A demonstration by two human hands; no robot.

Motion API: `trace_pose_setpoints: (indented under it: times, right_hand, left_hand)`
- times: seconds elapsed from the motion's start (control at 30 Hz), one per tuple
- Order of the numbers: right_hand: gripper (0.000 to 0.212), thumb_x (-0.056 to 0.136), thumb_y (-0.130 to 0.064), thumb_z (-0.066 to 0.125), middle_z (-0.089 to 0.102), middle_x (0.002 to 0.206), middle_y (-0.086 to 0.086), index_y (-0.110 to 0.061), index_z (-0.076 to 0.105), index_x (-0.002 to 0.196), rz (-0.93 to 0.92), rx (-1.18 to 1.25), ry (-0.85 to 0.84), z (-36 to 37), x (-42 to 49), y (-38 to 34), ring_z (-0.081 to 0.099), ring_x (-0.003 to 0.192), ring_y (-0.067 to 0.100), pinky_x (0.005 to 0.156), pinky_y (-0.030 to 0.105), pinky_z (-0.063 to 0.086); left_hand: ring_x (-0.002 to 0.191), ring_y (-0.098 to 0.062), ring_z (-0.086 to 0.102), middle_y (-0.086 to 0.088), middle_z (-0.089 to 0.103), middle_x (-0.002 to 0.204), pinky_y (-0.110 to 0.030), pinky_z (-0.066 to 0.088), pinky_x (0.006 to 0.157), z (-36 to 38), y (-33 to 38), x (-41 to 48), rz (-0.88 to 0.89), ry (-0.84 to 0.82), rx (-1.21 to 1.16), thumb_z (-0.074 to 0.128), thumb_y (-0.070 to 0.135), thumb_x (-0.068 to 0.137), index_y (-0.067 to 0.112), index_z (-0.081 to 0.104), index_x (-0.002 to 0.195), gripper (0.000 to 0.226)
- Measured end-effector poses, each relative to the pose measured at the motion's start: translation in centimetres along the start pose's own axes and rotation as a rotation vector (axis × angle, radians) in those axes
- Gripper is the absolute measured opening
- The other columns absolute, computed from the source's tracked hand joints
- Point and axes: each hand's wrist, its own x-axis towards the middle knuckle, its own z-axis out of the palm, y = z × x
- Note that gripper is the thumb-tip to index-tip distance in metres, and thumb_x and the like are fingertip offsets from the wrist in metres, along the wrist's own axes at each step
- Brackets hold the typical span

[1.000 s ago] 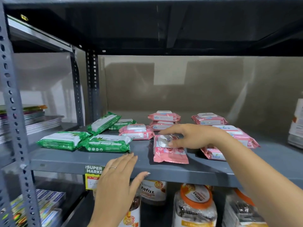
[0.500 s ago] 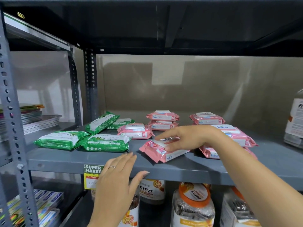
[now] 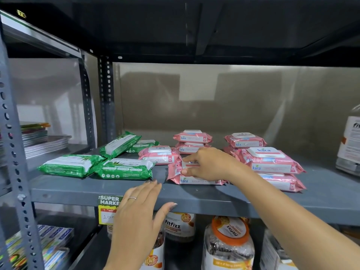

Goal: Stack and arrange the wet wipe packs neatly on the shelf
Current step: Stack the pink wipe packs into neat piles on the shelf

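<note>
Pink wet wipe packs and green wet wipe packs lie on the grey shelf [image 3: 253, 199]. My right hand [image 3: 209, 164] grips a pink pack [image 3: 194, 179] lying flat near the shelf's front middle, thumb on its front side. My left hand [image 3: 139, 209] rests open on the shelf's front edge, holding nothing. Another pink pack [image 3: 159, 155] lies just behind. A two-pack pink stack [image 3: 192, 142] stands at the back, and a pink stack [image 3: 272, 168] is at the right, with one more pink stack [image 3: 245, 140] behind it. Several green packs [image 3: 124, 168] lie scattered at the left.
A price tag [image 3: 107, 209] hangs on the shelf's front edge. Jars with orange lids [image 3: 228, 242] stand on the shelf below. A white container [image 3: 350, 145] is at the far right. Notebooks [image 3: 39, 139] are stacked on the neighbouring shelf at the left, behind a perforated upright [image 3: 17, 172].
My right hand has turned the pink pack from lengthwise to sideways, so its long side now faces the front edge. My left hand has stayed on the shelf edge.
</note>
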Motion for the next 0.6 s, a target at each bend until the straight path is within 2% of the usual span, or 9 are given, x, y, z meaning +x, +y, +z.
trace_pose_setpoints:
  times: [0.13,0.2,0.3,0.37,0.5,0.6]
  right_hand:
    - [0.067,0.087,-0.064,0.047,0.041,0.153,-0.005,-0.033,0.038,0.146,-0.008,0.001,-0.111,-1.5,0.4,0.3,0.040,0.138,0.023,0.111,0.038,0.034]
    - [0.070,0.087,-0.065,0.046,0.039,0.153,-0.005,-0.033,0.034,0.148,-0.008,-0.003,-0.104,-2.6,1.4,0.2,0.039,0.139,0.021,0.110,0.036,0.032]
    - [0.068,0.088,-0.057,0.053,0.042,0.152,-0.005,-0.029,0.036,0.148,-0.045,0.053,-0.029,-3.3,4.3,-0.3,0.041,0.138,0.019,0.111,0.034,0.033]
    - [0.064,0.090,-0.049,0.056,0.044,0.150,-0.001,-0.024,0.040,0.146,-0.082,0.090,-0.043,-2.9,6.8,-0.8,0.044,0.135,0.019,0.110,0.032,0.033]
    - [0.074,0.087,-0.043,0.063,0.036,0.155,0.006,-0.020,0.032,0.150,-0.072,0.166,-0.204,-1.5,11.0,-1.5,0.052,0.129,0.031,0.109,0.032,0.035]
    - [0.081,0.082,-0.046,0.069,0.029,0.157,0.000,-0.027,0.029,0.150,-0.054,0.124,-0.306,-0.8,12.9,-1.7,0.048,0.132,0.032,0.114,0.042,0.032]
  left_hand:
    - [0.102,-0.018,0.060,0.003,0.068,0.110,-0.025,0.031,0.095,0.1,-0.1,0.0,0.018,0.025,-0.013,0.042,0.059,0.084,0.016,0.070,0.109,0.057]
    - [0.102,-0.017,0.059,0.003,0.069,0.110,-0.025,0.030,0.095,0.2,-0.2,0.0,0.023,0.035,-0.015,0.042,0.059,0.084,0.016,0.070,0.109,0.057]
    - [0.104,-0.012,0.053,0.004,0.069,0.109,-0.025,0.031,0.095,0.3,-0.2,0.1,0.036,0.060,-0.008,0.042,0.058,0.083,0.017,0.070,0.108,0.056]
    - [0.103,-0.011,0.052,0.004,0.069,0.109,-0.026,0.031,0.096,0.3,-0.2,0.2,0.041,0.066,-0.006,0.041,0.059,0.083,0.017,0.071,0.107,0.057]
    - [0.106,-0.009,0.044,0.003,0.069,0.109,-0.027,0.030,0.096,0.4,-0.4,0.2,0.055,0.081,-0.009,0.040,0.059,0.084,0.016,0.071,0.107,0.057]
    - [0.106,-0.009,0.048,0.005,0.069,0.110,-0.025,0.036,0.095,0.5,-0.5,0.1,0.053,0.071,0.000,0.040,0.060,0.084,0.018,0.071,0.107,0.057]
